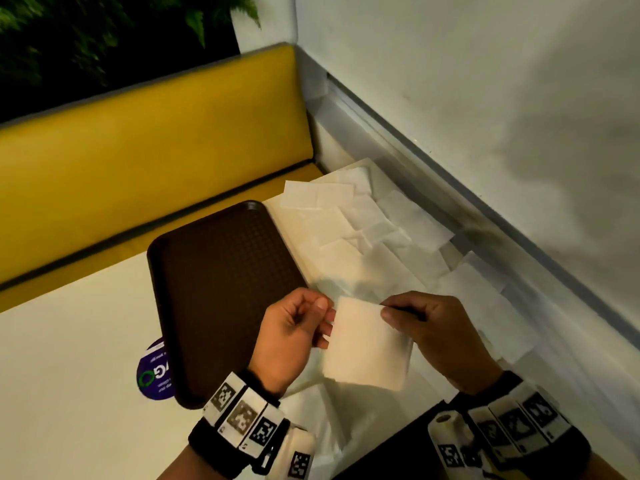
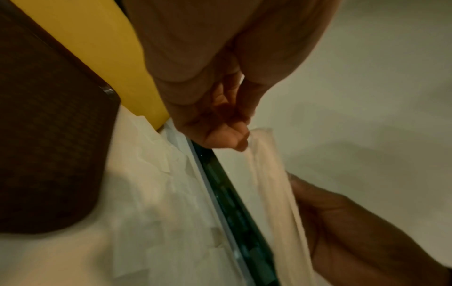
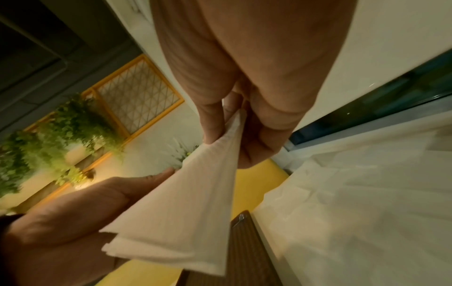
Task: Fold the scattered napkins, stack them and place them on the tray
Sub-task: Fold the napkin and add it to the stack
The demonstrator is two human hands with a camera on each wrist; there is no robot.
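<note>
Both hands hold small white folded paper napkin (image 1: pixel 369 348) aloft, left hand (image 1: pixel 294 336) pinching left edge, right hand (image 1: pixel 434 332) top corner; folding step; next, set on empty brown plastic tray (image 1: pixel 221 271) at 10 o'clock; loose napkins (image 1: pixel 363 230) at 12

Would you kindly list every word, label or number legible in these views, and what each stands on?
Round purple sticker on the white table, partly under the dark brown plastic tray: white print, upside down and blurred, unreadable.
Black-and-white square marker codes on both wristbands: patterns only, no words.
</note>
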